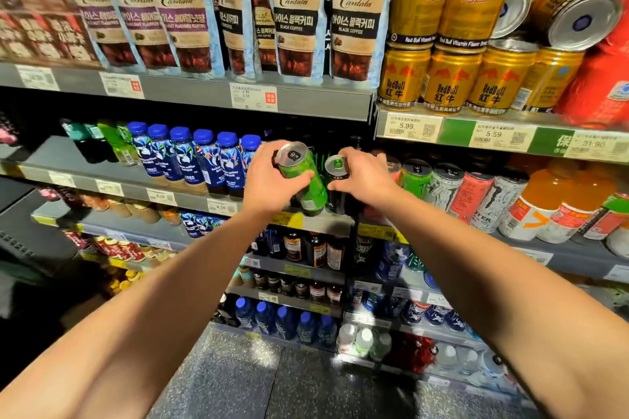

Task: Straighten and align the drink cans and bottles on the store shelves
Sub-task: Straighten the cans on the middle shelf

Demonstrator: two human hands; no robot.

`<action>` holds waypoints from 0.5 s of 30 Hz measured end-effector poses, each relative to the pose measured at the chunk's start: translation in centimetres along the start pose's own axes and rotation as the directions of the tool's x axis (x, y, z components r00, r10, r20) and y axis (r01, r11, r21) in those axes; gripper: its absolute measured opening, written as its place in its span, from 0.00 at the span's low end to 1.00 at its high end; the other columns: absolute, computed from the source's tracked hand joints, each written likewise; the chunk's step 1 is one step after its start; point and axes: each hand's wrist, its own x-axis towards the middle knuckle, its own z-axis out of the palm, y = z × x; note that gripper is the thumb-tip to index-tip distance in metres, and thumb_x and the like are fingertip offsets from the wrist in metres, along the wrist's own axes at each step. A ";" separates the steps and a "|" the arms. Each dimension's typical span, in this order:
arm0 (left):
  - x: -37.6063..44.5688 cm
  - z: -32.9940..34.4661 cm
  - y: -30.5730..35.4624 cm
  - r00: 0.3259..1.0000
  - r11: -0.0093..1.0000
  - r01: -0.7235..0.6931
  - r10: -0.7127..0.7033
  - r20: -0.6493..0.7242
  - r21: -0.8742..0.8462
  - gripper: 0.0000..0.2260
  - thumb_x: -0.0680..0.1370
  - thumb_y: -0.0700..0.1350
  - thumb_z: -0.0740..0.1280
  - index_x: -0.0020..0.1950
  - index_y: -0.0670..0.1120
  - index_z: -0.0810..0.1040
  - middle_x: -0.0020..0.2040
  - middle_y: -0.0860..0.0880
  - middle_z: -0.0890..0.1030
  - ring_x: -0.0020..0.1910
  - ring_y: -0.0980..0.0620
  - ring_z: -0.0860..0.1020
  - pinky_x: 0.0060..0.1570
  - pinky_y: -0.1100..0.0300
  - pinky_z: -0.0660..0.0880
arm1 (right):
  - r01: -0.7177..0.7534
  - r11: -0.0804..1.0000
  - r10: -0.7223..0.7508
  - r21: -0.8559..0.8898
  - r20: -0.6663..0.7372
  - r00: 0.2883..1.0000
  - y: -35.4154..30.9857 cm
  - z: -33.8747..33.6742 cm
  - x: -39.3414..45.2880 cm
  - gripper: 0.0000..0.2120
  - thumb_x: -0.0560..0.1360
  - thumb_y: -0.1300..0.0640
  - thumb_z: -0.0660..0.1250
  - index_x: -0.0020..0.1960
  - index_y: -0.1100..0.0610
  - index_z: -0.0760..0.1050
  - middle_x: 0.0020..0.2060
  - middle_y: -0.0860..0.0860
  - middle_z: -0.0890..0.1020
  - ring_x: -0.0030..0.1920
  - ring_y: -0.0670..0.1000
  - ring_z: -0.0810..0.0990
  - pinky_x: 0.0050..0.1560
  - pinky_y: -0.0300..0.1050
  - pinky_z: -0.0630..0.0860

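My left hand [272, 177] grips a tall green can [306, 177], tilted with its top leaning left, at the front of the middle shelf [323, 224]. My right hand [364, 175] holds the top of a black can [337, 180] standing just to the right of the green one. More tall cans [446, 187], in green, white and pink, stand in a row further right. Blue-capped coffee bottles [204, 160] line the same shelf to the left. Gold Red Bull cans [449, 82] are stacked on the upper right shelf, where two of them [575, 10] lie tipped on their sides.
Hanging coffee pouches [292, 17] fill the upper left shelf. Orange juice bottles [558, 207] stand at the far right. Red packs [602, 78] sit beside the gold cans. Lower shelves hold small dark bottles [306, 248] and blue bottles [286, 320]. Speckled floor [272, 381] lies below.
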 end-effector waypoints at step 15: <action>0.3 0.3 -0.6 0.988 0.988 0.127 -0.117 0.104 -0.092 0.23 0.67 0.36 0.79 0.59 0.44 0.77 0.49 0.48 0.80 0.33 0.68 0.75 0.38 0.73 0.71 | -0.104 0.972 0.090 0.212 0.077 0.993 -0.6 1.1 1.2 0.32 0.74 0.67 0.65 0.76 0.61 0.60 0.72 0.60 0.69 0.71 0.59 0.68 0.71 0.48 0.65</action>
